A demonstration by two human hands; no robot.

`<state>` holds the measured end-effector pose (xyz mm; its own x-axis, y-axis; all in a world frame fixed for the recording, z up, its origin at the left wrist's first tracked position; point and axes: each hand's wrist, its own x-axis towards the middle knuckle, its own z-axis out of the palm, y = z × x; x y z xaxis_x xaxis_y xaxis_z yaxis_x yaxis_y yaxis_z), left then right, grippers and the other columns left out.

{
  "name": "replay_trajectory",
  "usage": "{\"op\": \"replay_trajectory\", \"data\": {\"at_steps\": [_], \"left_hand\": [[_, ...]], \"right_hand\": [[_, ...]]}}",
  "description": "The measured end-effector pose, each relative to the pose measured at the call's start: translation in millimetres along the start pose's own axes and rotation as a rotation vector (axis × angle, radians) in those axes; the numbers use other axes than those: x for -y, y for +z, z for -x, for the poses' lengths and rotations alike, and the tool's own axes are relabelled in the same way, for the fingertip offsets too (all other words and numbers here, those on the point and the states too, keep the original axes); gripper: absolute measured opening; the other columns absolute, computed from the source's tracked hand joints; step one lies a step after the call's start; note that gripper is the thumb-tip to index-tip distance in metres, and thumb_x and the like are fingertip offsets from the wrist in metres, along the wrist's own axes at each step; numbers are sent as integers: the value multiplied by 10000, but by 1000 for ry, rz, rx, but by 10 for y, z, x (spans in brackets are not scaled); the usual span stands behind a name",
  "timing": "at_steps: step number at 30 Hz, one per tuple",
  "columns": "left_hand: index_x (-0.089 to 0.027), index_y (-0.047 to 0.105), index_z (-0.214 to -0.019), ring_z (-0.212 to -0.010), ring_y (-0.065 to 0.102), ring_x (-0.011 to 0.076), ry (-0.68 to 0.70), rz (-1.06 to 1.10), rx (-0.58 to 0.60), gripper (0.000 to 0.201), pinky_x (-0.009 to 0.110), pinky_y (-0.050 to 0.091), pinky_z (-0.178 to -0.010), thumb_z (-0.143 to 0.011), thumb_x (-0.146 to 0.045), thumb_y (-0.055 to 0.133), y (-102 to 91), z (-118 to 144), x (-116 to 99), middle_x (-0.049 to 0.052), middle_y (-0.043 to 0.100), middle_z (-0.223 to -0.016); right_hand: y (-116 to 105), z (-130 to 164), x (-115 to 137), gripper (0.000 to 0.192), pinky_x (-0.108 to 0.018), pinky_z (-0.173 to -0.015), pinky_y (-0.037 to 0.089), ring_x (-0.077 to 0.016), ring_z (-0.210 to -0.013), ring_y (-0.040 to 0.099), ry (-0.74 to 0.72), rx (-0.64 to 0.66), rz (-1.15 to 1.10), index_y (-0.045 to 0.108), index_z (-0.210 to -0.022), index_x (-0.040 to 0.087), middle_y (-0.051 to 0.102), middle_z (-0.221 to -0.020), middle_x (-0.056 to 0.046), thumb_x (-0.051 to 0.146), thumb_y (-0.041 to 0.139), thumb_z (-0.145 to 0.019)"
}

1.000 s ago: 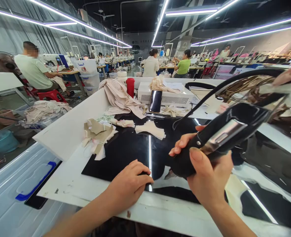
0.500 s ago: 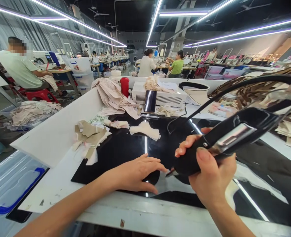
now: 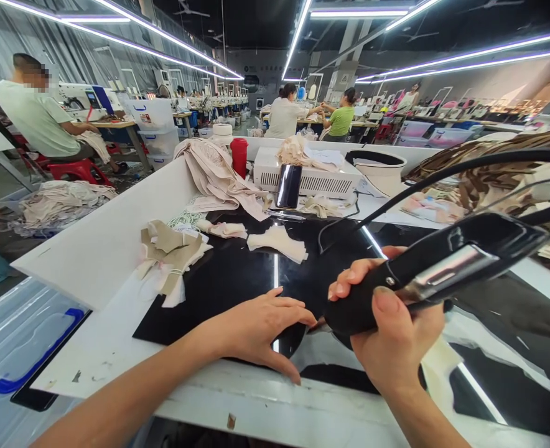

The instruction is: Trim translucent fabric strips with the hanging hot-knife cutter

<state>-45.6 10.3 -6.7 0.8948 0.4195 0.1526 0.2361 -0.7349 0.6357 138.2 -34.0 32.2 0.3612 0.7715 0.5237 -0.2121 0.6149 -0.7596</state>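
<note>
My right hand (image 3: 399,342) is wrapped round a black corded power tool (image 3: 483,239) with a silver lever along its side. The tool tilts down to the left, and its short metal tip (image 3: 318,325) points at a thin, pale translucent sheet (image 3: 328,351) on the glossy black board (image 3: 228,286). My left hand (image 3: 261,330) lies low over the board with fingers spread and nothing gripped. Its index fingertip is at the tool's tip; whether they touch I cannot tell. Part of the sheet is hidden under the tool and right hand.
Cream fabric pieces (image 3: 277,242) and a tied olive bundle (image 3: 170,252) lie on the board. Behind stand a phone (image 3: 288,186), a white vented box (image 3: 265,171) and a red cup (image 3: 239,157). The tool's cable (image 3: 415,177) arcs across the right. Co-workers sit farther off.
The tool and right hand have shifted slightly left and down, bringing the tip closer to my left index fingertip. My left thumb has moved slightly down. The view has tilted a little.
</note>
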Motion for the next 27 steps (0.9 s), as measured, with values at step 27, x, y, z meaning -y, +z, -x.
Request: {"op": "replay_trajectory", "data": {"at_steps": [27], "left_hand": [[-274,535,-1472,-1489,482,330,27,24,13,773,611,162,-1301,-815,-499,874,48,-25,84,123,610,-1500]], "right_hand": [[101,223,99,408,-307,-578,567,-149,-643,592,50,91,-48,617,-1201,302,621,-817,33,435,810,-868]]}}
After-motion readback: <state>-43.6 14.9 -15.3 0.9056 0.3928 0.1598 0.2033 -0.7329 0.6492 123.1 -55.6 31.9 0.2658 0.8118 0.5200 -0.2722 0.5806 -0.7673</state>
